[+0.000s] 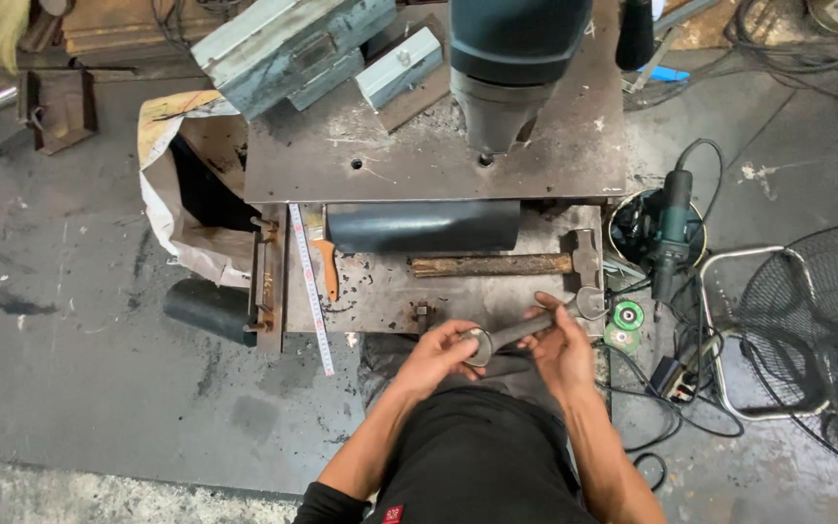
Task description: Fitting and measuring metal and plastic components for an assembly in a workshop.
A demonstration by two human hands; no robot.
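A grey metal wrench (pixel 526 328) is held between both hands just in front of the near edge of the steel workbench (pixel 574 126), above the person's lap; its long axis is seen to run from lower left to upper right, the ring end being gripped at the lower left and the open jaw end (pixel 591 303) being left free at the upper right, close beside the head of the hammer (pixel 506 263) that lies across the lower shelf. The left hand (pixel 441 351) is closed round the ring end, fingers curled under it, while the right hand (pixel 562 344) is wrapped about the shaft nearer the middle, thumb laid over the top; the free jaw end is thus nearer to the right hand. On the shelf a dark curved sheet (pixel 424 225), an orange-handled tool (pixel 327 268) and a tape measure (pixel 311 287) are set out, well apart from the hands. To the right, an angle grinder (pixel 673 228) and grinding discs (pixel 625 317) rest on the floor beside a fan (pixel 821 340). The underside of the wrench and the fingertips beneath it are hidden, and whether anything small is pinched at the ring end cannot be made out
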